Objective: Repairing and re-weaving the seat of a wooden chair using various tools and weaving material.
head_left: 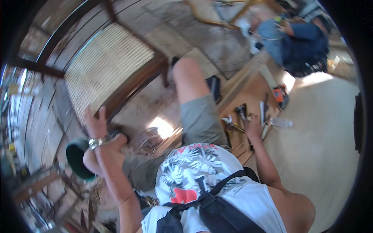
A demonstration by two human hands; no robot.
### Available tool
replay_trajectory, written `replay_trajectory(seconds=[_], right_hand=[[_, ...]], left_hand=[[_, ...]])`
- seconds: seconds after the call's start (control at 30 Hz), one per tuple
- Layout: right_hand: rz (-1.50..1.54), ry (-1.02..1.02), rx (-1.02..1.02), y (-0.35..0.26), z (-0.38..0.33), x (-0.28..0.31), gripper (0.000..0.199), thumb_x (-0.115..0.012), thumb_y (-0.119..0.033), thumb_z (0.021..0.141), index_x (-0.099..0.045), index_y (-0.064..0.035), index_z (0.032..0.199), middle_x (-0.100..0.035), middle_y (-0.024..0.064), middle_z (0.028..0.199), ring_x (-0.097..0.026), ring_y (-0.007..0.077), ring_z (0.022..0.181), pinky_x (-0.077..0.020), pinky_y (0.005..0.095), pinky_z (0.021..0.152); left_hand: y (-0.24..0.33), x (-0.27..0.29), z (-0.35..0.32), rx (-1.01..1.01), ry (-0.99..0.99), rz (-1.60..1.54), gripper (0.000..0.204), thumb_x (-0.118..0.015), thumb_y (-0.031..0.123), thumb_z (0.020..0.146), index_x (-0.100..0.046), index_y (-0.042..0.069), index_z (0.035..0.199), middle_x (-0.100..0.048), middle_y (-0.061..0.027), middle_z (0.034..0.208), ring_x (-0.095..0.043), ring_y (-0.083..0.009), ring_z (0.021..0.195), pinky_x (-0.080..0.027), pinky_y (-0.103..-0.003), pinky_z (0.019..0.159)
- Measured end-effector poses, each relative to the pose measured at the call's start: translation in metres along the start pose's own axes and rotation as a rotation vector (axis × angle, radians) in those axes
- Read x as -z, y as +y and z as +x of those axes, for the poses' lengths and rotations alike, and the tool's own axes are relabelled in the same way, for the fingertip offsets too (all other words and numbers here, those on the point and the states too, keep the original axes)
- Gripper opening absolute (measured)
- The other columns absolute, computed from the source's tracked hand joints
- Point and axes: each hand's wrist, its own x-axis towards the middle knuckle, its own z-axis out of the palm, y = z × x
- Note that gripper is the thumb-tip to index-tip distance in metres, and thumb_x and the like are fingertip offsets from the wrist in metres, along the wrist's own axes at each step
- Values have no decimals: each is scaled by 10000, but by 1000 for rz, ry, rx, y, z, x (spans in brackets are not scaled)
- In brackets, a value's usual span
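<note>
A wooden chair with a dark frame and a pale woven seat [110, 64] stands tilted in front of me on the left. My left hand [95, 124] is at the near corner of that seat, its fingers spread and holding nothing. To the right, my right hand [254, 127] is down among hand tools on a wooden bench [248, 91]. Its fingers are blurred, so whether they grip a tool is unclear. Close to it lie pliers [230, 122], a dark-headed tool [241, 110] and a flat blade-like tool [263, 112].
A clear plastic bottle [281, 122] and an orange and black tool [279, 95] lie right of the hand. Beyond sits another person in blue [299, 42], near a curved cane frame [210, 19]. A dark green round container [79, 159] is by my left knee. Wood scraps [149, 143] litter the floor.
</note>
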Motion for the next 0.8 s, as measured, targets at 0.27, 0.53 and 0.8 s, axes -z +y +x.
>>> replay_trajectory(seconds=[0.27,0.53,0.8], right_hand=[[686,89,410,-254,159,84,171,-626,-184,993,-644,-31,1068,-679,76,981,-625,152,825,-513,310,754],[416,-311,1055,-448,208,46,258,-607,-301,978,-639,-66,1077,-682,161,931,-658,339,852,-516,402,782],[183,-129,965,-479,230,29,331,-537,-406,1004,-606,-83,976,-675,149,850,-652,374,822,-493,458,739]], left_hand=[[61,58,-91,36,-76,-390,436,-751,147,864,-606,34,1259,-640,-198,1250,-615,-361,1164,-496,-436,979],[84,185,-181,491,228,-581,345,-716,59,904,-623,31,1235,-717,-92,1005,-697,-189,883,-555,-312,806],[103,222,-308,1083,305,-683,306,-711,33,903,-645,7,1200,-721,-78,980,-689,-138,847,-551,-279,754]])
